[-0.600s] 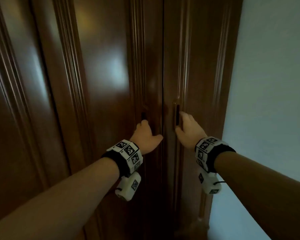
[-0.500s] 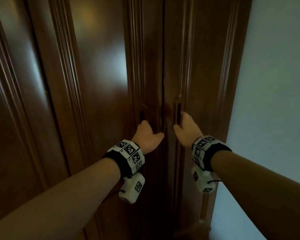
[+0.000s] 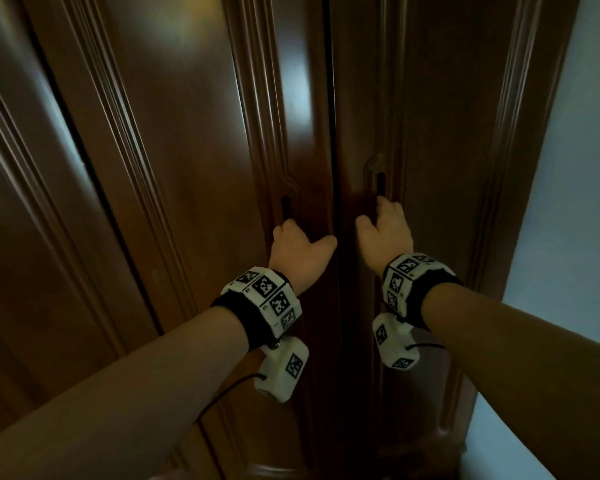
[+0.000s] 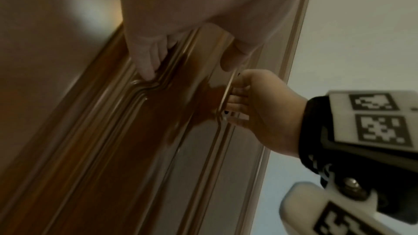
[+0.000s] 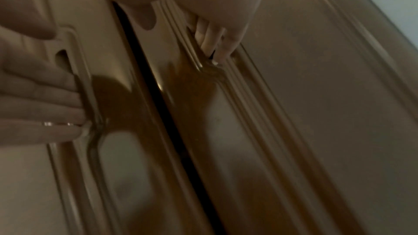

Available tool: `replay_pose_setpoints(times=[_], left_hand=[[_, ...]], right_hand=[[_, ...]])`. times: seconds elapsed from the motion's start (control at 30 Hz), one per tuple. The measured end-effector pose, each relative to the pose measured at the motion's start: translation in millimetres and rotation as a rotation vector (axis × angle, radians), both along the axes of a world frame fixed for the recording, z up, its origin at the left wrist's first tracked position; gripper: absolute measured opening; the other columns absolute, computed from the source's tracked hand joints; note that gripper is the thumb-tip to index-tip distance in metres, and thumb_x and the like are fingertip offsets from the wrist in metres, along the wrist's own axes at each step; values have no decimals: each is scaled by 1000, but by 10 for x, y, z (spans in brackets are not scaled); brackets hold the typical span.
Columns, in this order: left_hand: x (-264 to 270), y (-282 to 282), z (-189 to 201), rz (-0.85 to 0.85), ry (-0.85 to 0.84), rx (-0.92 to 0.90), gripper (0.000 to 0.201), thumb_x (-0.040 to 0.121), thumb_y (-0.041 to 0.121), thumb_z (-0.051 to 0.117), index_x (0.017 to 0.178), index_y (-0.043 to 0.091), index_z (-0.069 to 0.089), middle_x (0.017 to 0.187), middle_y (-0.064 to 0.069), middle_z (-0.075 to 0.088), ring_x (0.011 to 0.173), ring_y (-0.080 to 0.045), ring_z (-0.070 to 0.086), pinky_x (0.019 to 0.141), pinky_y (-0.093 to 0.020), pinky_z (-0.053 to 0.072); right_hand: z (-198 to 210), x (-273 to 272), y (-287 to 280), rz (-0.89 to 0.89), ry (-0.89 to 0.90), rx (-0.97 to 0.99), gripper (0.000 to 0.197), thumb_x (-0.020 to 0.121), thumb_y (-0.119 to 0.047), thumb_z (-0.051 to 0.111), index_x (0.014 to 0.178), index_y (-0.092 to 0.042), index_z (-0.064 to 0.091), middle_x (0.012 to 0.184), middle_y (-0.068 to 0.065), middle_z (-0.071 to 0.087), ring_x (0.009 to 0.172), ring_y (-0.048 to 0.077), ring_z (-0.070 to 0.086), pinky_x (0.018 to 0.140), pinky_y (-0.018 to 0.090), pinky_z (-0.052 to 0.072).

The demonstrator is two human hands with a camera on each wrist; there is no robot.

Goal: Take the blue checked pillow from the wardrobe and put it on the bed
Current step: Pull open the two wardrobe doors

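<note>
Two tall dark brown wardrobe doors [image 3: 194, 168] stand closed, meeting at a thin dark seam [image 3: 330, 133]. My left hand [image 3: 297, 249] hooks its fingers into the recessed handle [image 3: 286, 206] of the left door, thumb resting near the seam. The fingers of my right hand [image 3: 386, 232] are curled into the handle slot [image 3: 380, 183] of the right door. The left wrist view shows the right hand [image 4: 260, 108] gripping its handle edge. In the right wrist view the left hand's fingers [image 5: 45, 99] sit in their recess. The blue checked pillow and the bed are out of sight.
A pale wall [image 3: 575, 202] runs along the right side of the wardrobe. Another door panel [image 3: 21, 237] of the same wardrobe continues to the left. White tracker bands with black markers sit on both wrists.
Both hands stay on the handles, the right one slightly higher on its slot. The view has drifted a little; the doors remain together.
</note>
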State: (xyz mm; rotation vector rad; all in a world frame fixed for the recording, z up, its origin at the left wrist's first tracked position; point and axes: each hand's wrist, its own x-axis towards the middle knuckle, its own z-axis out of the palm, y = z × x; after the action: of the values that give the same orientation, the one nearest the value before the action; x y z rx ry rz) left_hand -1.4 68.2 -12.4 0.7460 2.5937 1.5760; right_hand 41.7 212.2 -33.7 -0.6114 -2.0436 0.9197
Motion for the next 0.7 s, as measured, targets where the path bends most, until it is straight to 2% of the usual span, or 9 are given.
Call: replay_pose_setpoints(times=[0.1,0.17,0.23,0.3,0.33,0.4,0.53,0.6,0.7], left_hand=[[-22,0,-19,15,-23,38,87,59,40,64,137,7,46,135,-7,45,120,-29,51,100,-50,50],[-38,-24,-11,10,-50,51,83,55,31,64,133,6,48,133,-8,46,118,-32,51,97,-52,51],[-35,-69,18,-3,-83,52,78,52,24,64,127,5,51,131,-12,49,116,-36,54,94,-54,53],[-30,-102,55,-13,-122,48,75,51,17,64,123,3,52,131,-15,50,116,-40,54,92,-52,54],[-8,-119,74,-13,-135,41,74,53,13,64,124,2,51,131,-13,48,116,-39,53,93,-52,54],[26,-150,86,-8,-147,22,72,54,9,65,125,4,48,129,-10,44,115,-36,51,93,-52,54],[135,-255,23,0,-140,38,73,44,12,64,115,6,51,124,-12,49,112,-38,55,89,-53,56],[243,-355,-3,0,-112,38,76,45,16,65,119,4,51,126,-13,49,113,-37,54,90,-53,55],[372,-463,-34,1,-70,11,84,58,32,70,132,4,43,132,-10,41,120,-34,47,98,-54,50]], right_hand=[[36,-38,2,6,83,-174,54,99,-29,42,149,-9,38,149,6,39,131,23,45,105,33,34],[93,-23,37,40,124,-316,49,99,-30,42,144,-13,45,145,5,42,122,20,47,101,31,32],[139,14,68,81,149,-414,42,96,-34,43,134,-17,53,140,5,46,111,17,47,103,35,35],[159,70,51,91,155,-449,40,87,-40,46,120,-20,57,133,4,50,111,19,52,106,45,39],[150,97,27,89,154,-450,45,82,-43,47,118,-19,58,131,3,50,112,22,53,106,48,41],[124,160,-18,71,141,-438,58,77,-46,48,126,-17,56,131,1,47,115,23,52,105,48,42],[77,377,-78,27,134,-389,66,77,-50,50,132,-14,52,133,1,45,119,23,50,106,48,40],[92,537,-137,10,125,-369,73,74,-54,55,133,-13,50,134,3,46,117,23,52,104,47,43],[66,736,-98,20,75,-349,97,56,-68,72,134,-13,51,131,3,54,112,23,60,97,44,52]])
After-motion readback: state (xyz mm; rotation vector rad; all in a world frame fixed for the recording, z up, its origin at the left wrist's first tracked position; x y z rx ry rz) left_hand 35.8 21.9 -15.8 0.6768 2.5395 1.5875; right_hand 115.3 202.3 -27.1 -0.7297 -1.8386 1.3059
